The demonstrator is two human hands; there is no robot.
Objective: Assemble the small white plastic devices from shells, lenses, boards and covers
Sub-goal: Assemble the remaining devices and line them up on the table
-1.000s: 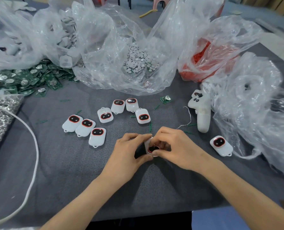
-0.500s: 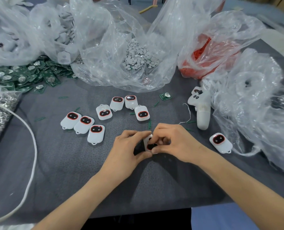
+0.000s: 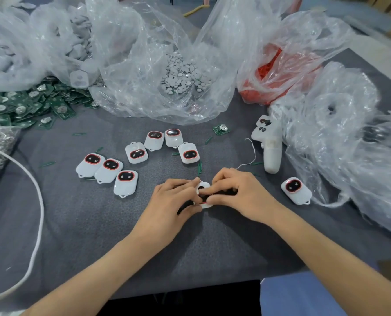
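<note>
Pinching one small white device (image 3: 204,190) between both hands was pretty much the whole scene. The left hand (image 3: 169,199) had thumb and fingers curled round its left side, and the right hand (image 3: 237,195) had its fingertips curled onto the top and right side, so both were closed on the same piece. It sat low over the grey table (image 3: 87,224), front and middle, though I couldn't tell if it was actually resting on the cloth. Fingers hid most of it; only a bit of white shell, a dark patch and a sliver of red showed. Up and left of the hands lay seven white units (image 3: 125,182) with red-ringed dark windows, three clumped together and four in an arc behind them. An eighth unit (image 3: 296,190) lay alone to the right, just beside a crumpled clear bag (image 3: 349,156). A heap of green boards (image 3: 30,106) was at the far left, with one stray board (image 3: 221,128) near the middle. Behind that, an open bag of grey discs (image 3: 183,76), a bag of red parts (image 3: 278,74), a white handle-shaped controller (image 3: 271,147) and a white cable (image 3: 38,201) looping down the left.
</note>
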